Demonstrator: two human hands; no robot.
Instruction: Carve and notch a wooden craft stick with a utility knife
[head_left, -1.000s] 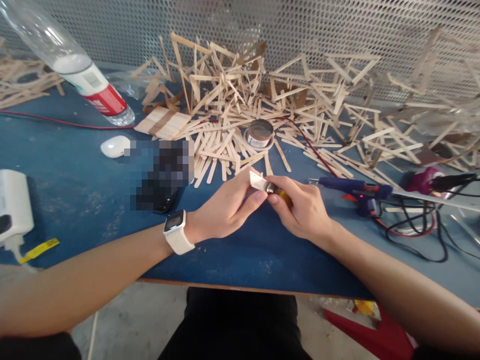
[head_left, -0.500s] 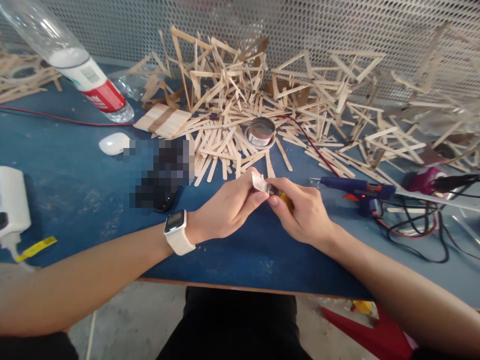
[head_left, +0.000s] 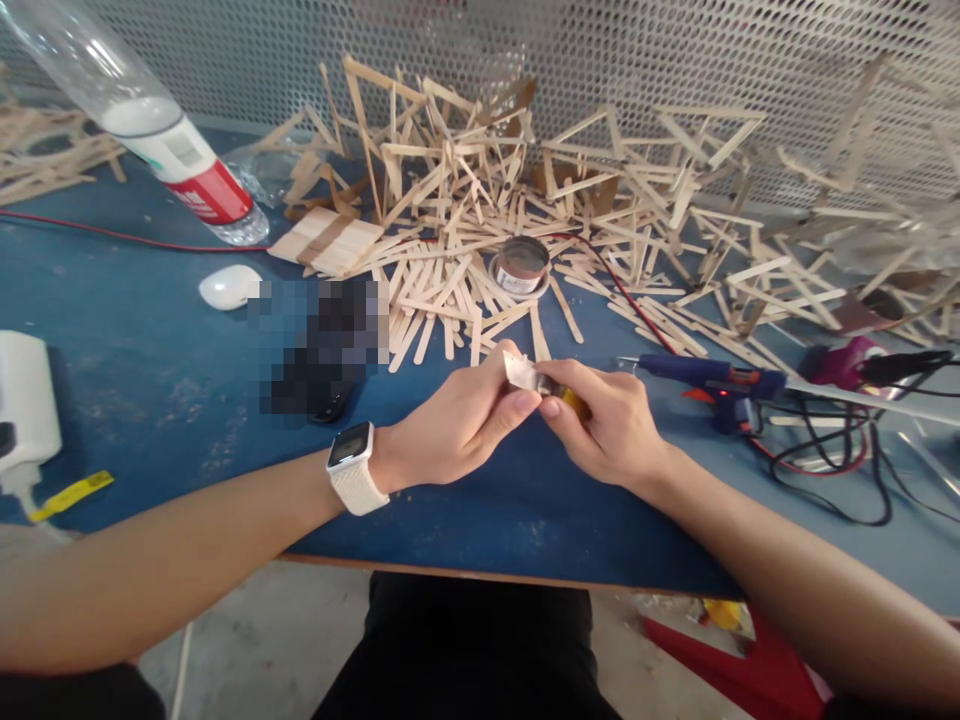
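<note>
- Pinches a white piece [head_left: 520,372] between thumb and fingers of the left hand [head_left: 465,420], over the front part of the table [head_left: 480,530].
- Grips a tool [head_left: 574,402] in the curled right hand [head_left: 611,425], showing only a little yellow and some metal between thumb and forefinger.
- Holds the metal end touching the white piece or just beside it; cannot tell which.
- Wears a watch [head_left: 350,443] on the left wrist.
- Faces a heap of sticks [head_left: 442,220], with a tin [head_left: 517,278] at its front and mesh [head_left: 247,50] behind.
- Has a mouse [head_left: 227,288] and a bottle [head_left: 206,195] to the left.
- Has a glue gun [head_left: 679,368] to the right, near tangled cables [head_left: 829,440].
</note>
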